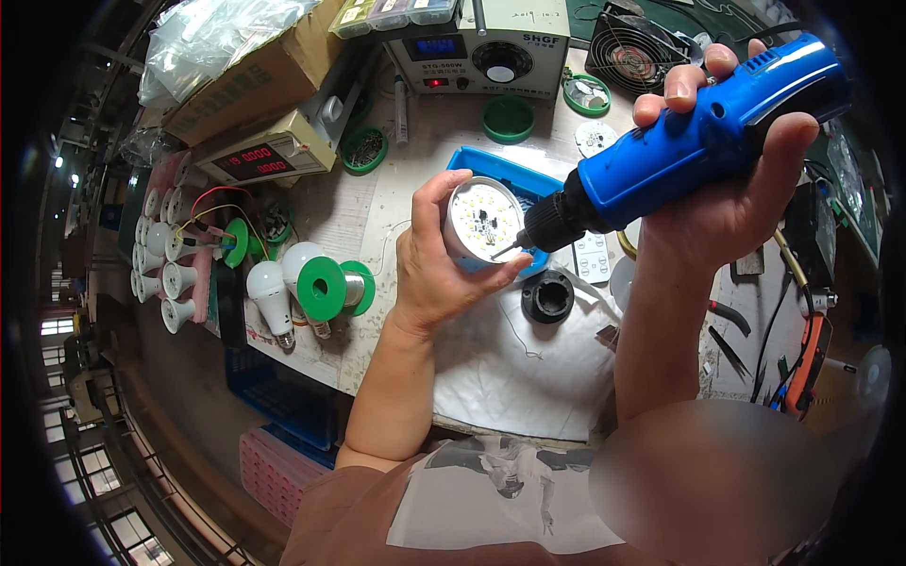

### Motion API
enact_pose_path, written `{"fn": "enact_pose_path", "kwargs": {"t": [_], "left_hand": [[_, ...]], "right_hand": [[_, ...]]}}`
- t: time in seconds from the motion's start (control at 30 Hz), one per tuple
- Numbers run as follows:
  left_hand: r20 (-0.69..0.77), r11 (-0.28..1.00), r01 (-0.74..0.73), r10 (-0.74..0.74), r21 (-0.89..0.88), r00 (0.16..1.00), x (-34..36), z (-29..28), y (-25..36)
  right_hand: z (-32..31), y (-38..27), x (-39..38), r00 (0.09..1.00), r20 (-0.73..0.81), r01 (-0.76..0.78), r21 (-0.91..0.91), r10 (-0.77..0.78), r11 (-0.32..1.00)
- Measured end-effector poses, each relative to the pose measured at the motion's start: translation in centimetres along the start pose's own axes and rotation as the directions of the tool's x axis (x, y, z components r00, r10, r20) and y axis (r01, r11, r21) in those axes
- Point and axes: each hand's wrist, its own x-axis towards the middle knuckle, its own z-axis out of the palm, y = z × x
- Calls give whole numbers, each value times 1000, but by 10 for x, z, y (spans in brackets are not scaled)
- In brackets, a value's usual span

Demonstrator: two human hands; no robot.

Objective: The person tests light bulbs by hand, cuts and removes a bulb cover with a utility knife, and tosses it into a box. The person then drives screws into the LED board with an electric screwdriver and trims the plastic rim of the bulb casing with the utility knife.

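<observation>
Crowded bench (382,203), driver (651,165) set to a cup (457,243)

Smooth, round and white-walled, the cup sits over the bench in the left hand (429,269), whose finger and thumb curl about its rim. Inside lies a flat white board (478,203) dotted with yellowish chips. Right hand (727,203) fingers wrap the driver's glossy blue plastic body; its ribbed black nose slopes down left, the thin bit ending at the board's lower right edge.

Soft, creased cloth (500,387) lies below, bearing a hollow black ring (548,297). Left of the left hand, a bare strip of bench runs to the green spool (324,289) and glossy bulbs (271,292). Right of the right forearm, pliers (731,318) and cables crowd the space.

Cup and driver hide much of the blue tray (510,162). Some left fingers are behind the cup; whether the bit touches a screw, I cannot tell. A blurred patch covers the lower right.
</observation>
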Motion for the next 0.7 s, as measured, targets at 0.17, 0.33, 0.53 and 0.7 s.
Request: {"fn": "enact_pose_path", "kwargs": {"t": [0.17, 0.33, 0.53, 0.7], "left_hand": [[0, 997, 28, -28, 75, 1000, -1, 0, -1], [-26, 987, 38, -34, 159, 999, -1, 1, -2], [28, 973, 158, -165, 170, 986, -1, 0, 7], [53, 970, 217, -224, 111, 973, 6, -17, 10]], "right_hand": [[9, 4, -1, 999, 27, 44, -41, -43, 998], [13, 5, 0, 996, 42, 81, -121, -77, 989], [0, -2, 1, 995, -77, 48, -120, -58, 992], [3, -8, 4, 977, -153, 78, -394, -149, 916]]}}
